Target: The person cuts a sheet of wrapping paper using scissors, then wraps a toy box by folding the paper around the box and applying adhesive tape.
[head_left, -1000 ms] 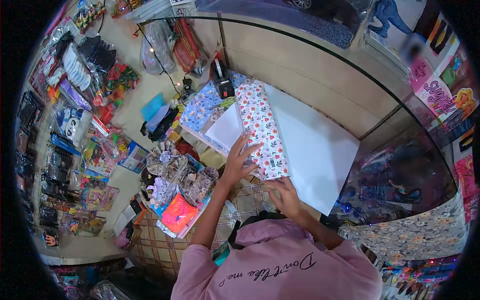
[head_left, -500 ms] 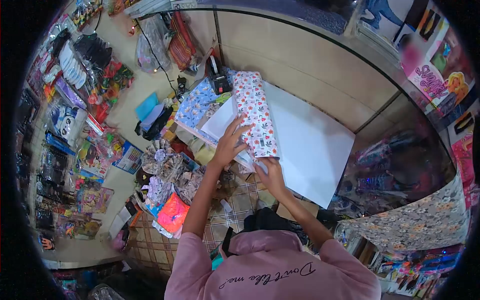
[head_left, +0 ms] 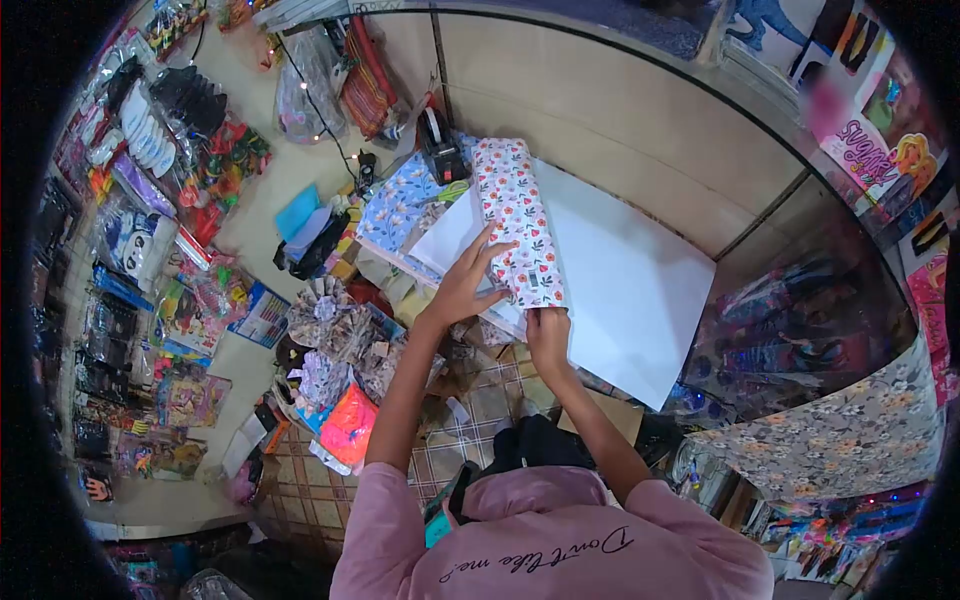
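Observation:
A long floral-wrapped package [head_left: 518, 220], white with red flowers, lies lengthwise on a large white sheet [head_left: 630, 280]. My left hand [head_left: 465, 284] rests at its left edge with the fingers spread. At the near end of the package is my right hand [head_left: 548, 335], its fingers bent and partly hidden under the wrapping's edge; they are closed on that end. Left of the package a smaller white sheet [head_left: 440, 240] lies over blue floral paper [head_left: 398, 208]. A black tape dispenser [head_left: 438, 150] stands at the far end, beside green-handled scissors [head_left: 452, 192].
Crumpled patterned paper [head_left: 335, 325] and an orange packet [head_left: 348, 428] are heaped at the left. Bagged goods [head_left: 205, 190] line the left side. A glass edge [head_left: 640, 60] curves across the back. Floral cloth [head_left: 820, 430] hangs at the right.
The right hand has moved in against the package's near end, and its fingers have gone under the edge. The left hand stays spread by the left edge. The view has shifted a little.

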The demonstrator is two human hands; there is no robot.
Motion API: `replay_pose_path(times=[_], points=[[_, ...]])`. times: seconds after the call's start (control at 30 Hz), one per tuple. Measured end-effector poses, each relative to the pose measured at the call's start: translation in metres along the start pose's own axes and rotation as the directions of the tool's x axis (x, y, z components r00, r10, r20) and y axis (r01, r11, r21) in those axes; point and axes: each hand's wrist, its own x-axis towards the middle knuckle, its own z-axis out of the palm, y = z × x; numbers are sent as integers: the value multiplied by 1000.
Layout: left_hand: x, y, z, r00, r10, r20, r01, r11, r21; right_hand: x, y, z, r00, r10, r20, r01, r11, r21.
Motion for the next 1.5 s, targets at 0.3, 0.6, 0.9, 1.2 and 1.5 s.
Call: replay_pose_path(times=[0.3,0.6,0.9,1.2,1.5], points=[[0,-4,7,998,-13,-61,14,1000,20,-10,-13,-15,998,57,27,-61,983,172],[0,-9,8,999,-14,-51,15,1000,26,-8,-16,-45,939,-205,275,200,979,47],[-2,0,11,995,-50,-85,54,998,42,-10,-5,-45,902,-284,326,278,958,64],[2,11,7,996,-71,-47,73,997,29,-5,1,-48,887,-310,342,292,951,104],[5,10,6,996,-91,-8,91,993,77,-7,6,-46,893,-291,343,285,956,69]])
